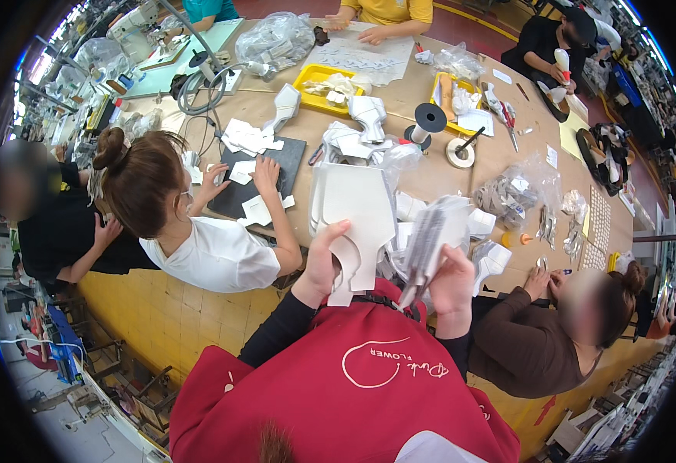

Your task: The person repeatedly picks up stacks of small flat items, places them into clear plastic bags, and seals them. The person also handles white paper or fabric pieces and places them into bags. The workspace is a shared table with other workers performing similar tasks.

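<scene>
My left hand is closed on several flat white cut-out pieces, wide at the top with a narrower curved leg below. The thumb lies over their edge. In my right hand is a thick fanned stack of similar white pieces, gripped at its lower right with the edges facing left. Both bundles are held up over the near edge of the table, a small gap between them. Beyond them lies a pile of white shaped pieces, partly hidden by the left bundle.
A brown-covered table spreads ahead. On it are a yellow tray, a black spool, red-handled scissors and plastic bags. A person in white works at a dark board on the left; one in brown sits right.
</scene>
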Motion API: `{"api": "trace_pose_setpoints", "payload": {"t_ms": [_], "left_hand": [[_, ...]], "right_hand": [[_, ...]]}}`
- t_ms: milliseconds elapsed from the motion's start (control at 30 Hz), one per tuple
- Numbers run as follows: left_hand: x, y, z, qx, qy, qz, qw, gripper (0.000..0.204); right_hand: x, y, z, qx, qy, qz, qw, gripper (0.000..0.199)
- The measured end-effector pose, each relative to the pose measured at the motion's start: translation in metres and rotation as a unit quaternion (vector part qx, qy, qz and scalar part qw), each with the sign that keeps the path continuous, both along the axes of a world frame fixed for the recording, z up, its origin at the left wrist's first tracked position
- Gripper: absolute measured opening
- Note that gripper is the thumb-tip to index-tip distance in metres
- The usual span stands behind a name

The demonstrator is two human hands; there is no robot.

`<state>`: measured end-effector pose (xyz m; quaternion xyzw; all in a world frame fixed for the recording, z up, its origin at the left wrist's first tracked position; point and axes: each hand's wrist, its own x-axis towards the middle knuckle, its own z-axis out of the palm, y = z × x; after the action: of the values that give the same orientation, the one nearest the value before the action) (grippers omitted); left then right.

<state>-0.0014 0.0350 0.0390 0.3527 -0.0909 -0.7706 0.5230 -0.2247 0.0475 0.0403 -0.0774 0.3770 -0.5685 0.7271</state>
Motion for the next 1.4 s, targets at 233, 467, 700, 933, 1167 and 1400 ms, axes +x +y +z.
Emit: {"api": "trace_pose_setpoints", "payload": {"t_ms": [233, 467, 700, 933, 1167, 1400], "left_hand": [[0.007, 0.001, -0.012, -0.024, 0.182, -0.207, 0.961, 0.074], [-0.006, 0.015, 0.004, 0.021, 0.381, -0.386, 0.840, 0.097], [-0.006, 0.023, 0.015, -0.007, 0.338, -0.394, 0.855, 0.101], [-0.005, 0.016, 0.021, 0.000, 0.275, -0.330, 0.903, 0.106], [-0.003, -0.013, 0.023, -0.238, -0.010, -0.349, 0.906, 0.086], [0.004, -0.013, 0.019, -0.232, -0.194, -0.404, 0.863, 0.121]], "right_hand": [[-0.047, -0.038, 0.025, -0.152, 0.011, -0.046, 0.987, 0.034], [-0.036, -0.053, 0.035, -0.237, 0.165, 0.134, 0.948, 0.059], [-0.035, -0.047, 0.040, -0.221, 0.206, 0.123, 0.945, 0.069], [-0.057, -0.050, 0.032, -0.198, 0.113, -0.104, 0.968, 0.050], [-0.054, -0.046, 0.045, -0.154, 0.242, -0.115, 0.951, 0.041], [-0.031, -0.040, 0.037, -0.172, 0.231, -0.037, 0.957, 0.044]]}}
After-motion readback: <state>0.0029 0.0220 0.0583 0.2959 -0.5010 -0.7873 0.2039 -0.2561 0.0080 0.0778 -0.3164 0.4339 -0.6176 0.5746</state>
